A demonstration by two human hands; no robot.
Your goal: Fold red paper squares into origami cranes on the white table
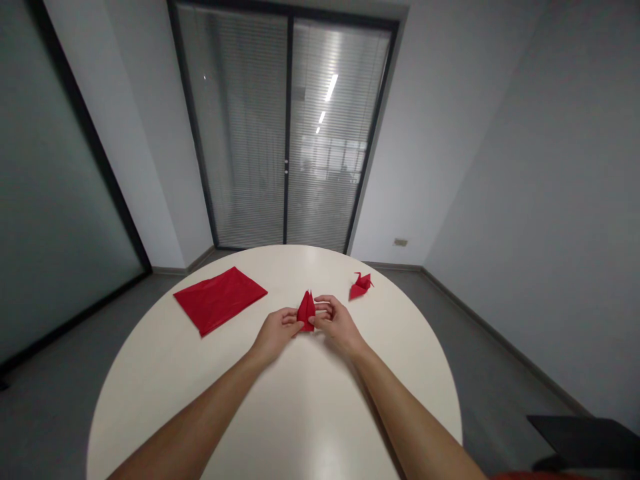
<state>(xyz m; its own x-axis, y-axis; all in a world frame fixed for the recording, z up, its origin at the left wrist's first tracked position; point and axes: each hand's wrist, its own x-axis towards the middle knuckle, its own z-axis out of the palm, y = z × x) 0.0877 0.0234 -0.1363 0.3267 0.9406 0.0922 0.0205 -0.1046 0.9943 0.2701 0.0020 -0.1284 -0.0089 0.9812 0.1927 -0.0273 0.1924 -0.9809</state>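
Observation:
A folded piece of red origami paper (306, 312) stands between my two hands near the middle of the round table, with two narrow points at its top. My left hand (277, 332) pinches its lower left side, thumb in front. On its right side, my right hand (339, 325) holds the lower edge between thumb and fingers, the other fingers curled loosely behind. Farther right lies a finished red paper crane (361, 286), touched by neither hand. Flat on the table to the left is a red sheet or packet (220, 301).
The round white table (280, 413) stands before a glass door (250, 133) with blinds. A black chair part (585, 440) shows at the lower right. White walls rise on both sides, and a socket plate (401, 243) sits low on the right.

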